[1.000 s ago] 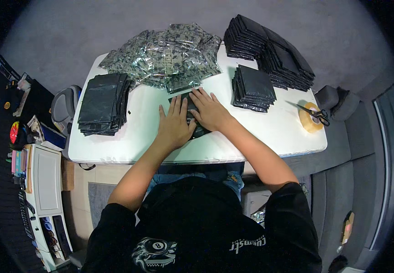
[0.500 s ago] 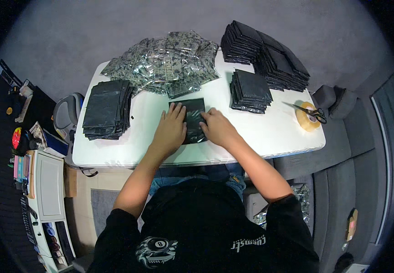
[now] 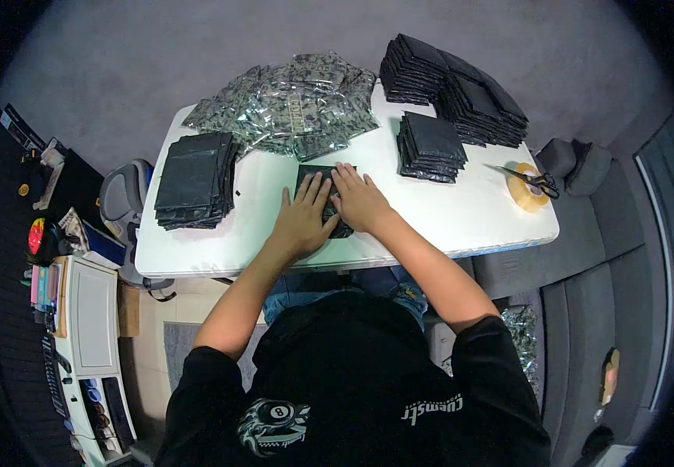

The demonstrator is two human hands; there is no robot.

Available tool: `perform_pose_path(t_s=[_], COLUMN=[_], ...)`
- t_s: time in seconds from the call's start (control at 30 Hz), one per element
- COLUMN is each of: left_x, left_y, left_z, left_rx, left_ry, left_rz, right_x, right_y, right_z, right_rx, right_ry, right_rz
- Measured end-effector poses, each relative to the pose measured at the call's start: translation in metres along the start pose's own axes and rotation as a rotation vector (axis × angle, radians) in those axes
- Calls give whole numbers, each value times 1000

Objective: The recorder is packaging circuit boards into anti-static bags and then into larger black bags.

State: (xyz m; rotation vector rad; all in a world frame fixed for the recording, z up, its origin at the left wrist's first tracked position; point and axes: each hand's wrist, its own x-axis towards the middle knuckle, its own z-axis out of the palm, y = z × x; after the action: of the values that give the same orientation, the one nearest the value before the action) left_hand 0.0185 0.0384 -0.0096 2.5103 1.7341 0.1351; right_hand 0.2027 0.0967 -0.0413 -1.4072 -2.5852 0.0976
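Observation:
A flat black plastic mailer [image 3: 342, 230] lies on the white table near its front edge, mostly covered by both hands. My left hand [image 3: 302, 219] rests palm down on its left part, fingers spread and pointing away from me. My right hand [image 3: 359, 203] lies flat across its upper right part, fingers stretched out toward the far edge, close beside the left fingers. Neither hand grips anything. Just beyond the mailer is a heap of camouflage-patterned garments in clear plastic bags [image 3: 290, 109].
A pile of black mailers [image 3: 195, 183] stands at left, a smaller stack [image 3: 432, 146] right of my hands, and larger stacks [image 3: 461, 86] at the far right corner. Black scissors [image 3: 539, 184] lie over a tape roll [image 3: 525, 196] near the right edge. A grey sofa [image 3: 578, 249] stands beyond.
My right hand has moved from the mailer's right edge, fingers bent, up to its top, now flat with fingers extended. My left hand stays on the mailer. The view has shifted slightly.

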Motion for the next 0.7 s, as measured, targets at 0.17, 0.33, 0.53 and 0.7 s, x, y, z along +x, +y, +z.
perform_pose_path(t_s=[0.17, 0.33, 0.53, 0.7], left_x=[-12, -18, 27, 38], left_y=[-7, -13, -33, -33], left_z=[4, -9, -14, 13], left_rx=[-12, -6, -35, -71], left_ry=[0, -61, 201, 101], left_rz=[-48, -80, 136, 61], right_x=[-5, -10, 2, 2], right_y=[-14, -11, -15, -3], right_z=[-20, -25, -30, -18], right_rx=[-23, -14, -140, -14], right_ry=[-152, -175, -184, -77], right_rz=[71, 171, 188, 39])
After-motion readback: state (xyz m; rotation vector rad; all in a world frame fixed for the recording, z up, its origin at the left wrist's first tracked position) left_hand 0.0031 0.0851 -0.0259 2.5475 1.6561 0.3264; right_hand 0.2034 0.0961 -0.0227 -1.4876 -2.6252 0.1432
